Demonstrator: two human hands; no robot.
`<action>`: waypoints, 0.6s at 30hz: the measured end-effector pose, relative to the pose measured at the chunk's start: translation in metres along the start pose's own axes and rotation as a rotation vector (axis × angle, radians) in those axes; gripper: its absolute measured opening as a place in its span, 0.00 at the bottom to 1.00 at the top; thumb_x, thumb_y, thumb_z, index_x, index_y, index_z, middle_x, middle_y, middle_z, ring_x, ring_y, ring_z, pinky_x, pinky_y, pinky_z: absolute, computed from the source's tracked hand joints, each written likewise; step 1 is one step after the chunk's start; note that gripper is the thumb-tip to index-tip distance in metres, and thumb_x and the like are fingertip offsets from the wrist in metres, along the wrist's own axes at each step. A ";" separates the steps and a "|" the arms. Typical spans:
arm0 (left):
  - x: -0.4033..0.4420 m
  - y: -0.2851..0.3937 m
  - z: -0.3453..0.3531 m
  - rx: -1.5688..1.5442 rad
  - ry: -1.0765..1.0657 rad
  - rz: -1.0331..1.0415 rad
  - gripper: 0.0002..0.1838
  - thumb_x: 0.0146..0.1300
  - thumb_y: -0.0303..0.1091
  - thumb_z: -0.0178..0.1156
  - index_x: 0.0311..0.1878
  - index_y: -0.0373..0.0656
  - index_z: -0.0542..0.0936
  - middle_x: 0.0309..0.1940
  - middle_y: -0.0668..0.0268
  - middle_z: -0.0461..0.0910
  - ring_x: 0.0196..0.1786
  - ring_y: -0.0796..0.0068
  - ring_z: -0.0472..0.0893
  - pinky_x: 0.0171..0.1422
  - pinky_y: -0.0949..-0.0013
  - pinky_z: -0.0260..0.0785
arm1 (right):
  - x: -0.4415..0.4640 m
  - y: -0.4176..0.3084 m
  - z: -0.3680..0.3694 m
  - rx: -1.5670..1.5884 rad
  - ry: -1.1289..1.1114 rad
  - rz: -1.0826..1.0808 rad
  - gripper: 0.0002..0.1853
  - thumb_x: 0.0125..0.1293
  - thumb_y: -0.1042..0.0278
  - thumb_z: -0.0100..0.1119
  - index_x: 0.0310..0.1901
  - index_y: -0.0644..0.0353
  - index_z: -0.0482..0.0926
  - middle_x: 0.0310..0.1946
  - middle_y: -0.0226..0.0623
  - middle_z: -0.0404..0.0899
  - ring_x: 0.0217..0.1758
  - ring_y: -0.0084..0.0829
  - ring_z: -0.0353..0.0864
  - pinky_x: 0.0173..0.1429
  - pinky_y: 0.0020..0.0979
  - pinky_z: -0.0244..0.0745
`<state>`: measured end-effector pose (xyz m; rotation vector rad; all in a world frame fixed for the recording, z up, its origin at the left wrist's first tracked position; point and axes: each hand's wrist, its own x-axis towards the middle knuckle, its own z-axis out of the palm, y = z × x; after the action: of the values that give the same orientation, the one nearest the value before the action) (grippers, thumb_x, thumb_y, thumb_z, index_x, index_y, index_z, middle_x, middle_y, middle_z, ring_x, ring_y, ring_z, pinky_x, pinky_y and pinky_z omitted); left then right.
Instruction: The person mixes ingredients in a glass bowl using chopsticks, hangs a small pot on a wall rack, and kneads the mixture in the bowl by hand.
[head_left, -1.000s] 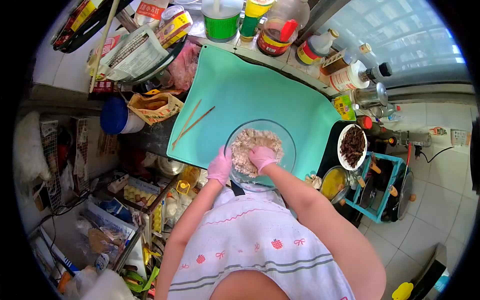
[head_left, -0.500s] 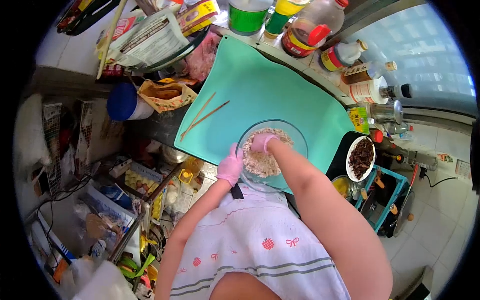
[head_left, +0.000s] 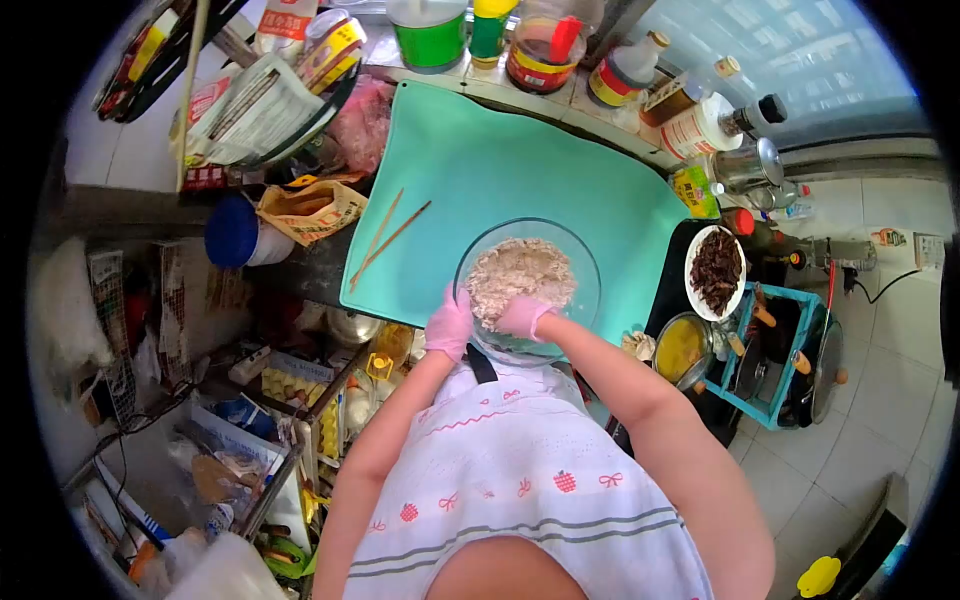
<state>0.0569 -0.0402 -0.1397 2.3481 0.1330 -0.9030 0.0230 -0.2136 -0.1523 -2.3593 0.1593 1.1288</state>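
Observation:
A clear glass bowl [head_left: 592,262] stands near the front edge of a turquoise mat. It holds a pale, pinkish, crumbly mixture [head_left: 530,268] that looks moist; I cannot tell what it is made of. My left hand [head_left: 450,325], in a pink glove, is closed on the left side of the bowl at its rim. Also gloved in pink, my right hand [head_left: 526,318] is inside the bowl at its near side, fingers curled into the mixture and partly hidden by it. Two thin wooden chopsticks [head_left: 393,240] lie on the mat, left of the bowl.
The turquoise mat [head_left: 480,150] covers the counter. Bottles, such as a red-capped jar [head_left: 545,55], line the back. On the right are a white plate of dark pieces [head_left: 716,272], a bowl of yellow liquid [head_left: 683,350] and a blue crate [head_left: 760,405]. An opened paper bag [head_left: 315,212] stands left.
My right hand has moved from the middle of the mixture to the bowl's near side. My left hand stays at the bowl's left side. The camera view has shifted.

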 end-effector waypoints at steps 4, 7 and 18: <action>0.010 -0.013 0.011 0.030 0.074 0.110 0.29 0.70 0.57 0.36 0.67 0.50 0.61 0.41 0.42 0.80 0.40 0.37 0.79 0.45 0.42 0.70 | 0.039 0.010 0.016 -0.157 -0.231 -0.093 0.15 0.50 0.61 0.53 0.32 0.63 0.84 0.33 0.54 0.82 0.37 0.49 0.82 0.42 0.42 0.76; -0.002 -0.012 0.008 0.047 0.043 0.048 0.29 0.70 0.56 0.37 0.68 0.50 0.60 0.41 0.42 0.80 0.41 0.37 0.79 0.46 0.42 0.70 | 0.054 0.002 0.011 -0.179 -0.512 -0.091 0.16 0.45 0.62 0.55 0.33 0.62 0.84 0.35 0.50 0.83 0.38 0.44 0.83 0.41 0.40 0.76; 0.006 -0.008 0.007 0.030 0.051 0.043 0.29 0.70 0.57 0.38 0.67 0.52 0.61 0.44 0.42 0.79 0.45 0.36 0.78 0.50 0.42 0.69 | -0.012 -0.019 0.026 0.012 0.192 0.106 0.16 0.56 0.56 0.51 0.32 0.55 0.86 0.36 0.48 0.83 0.41 0.46 0.84 0.46 0.43 0.77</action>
<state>0.0548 -0.0388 -0.1518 2.3933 0.0898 -0.8294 0.0036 -0.1857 -0.1494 -2.4716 0.3615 0.9437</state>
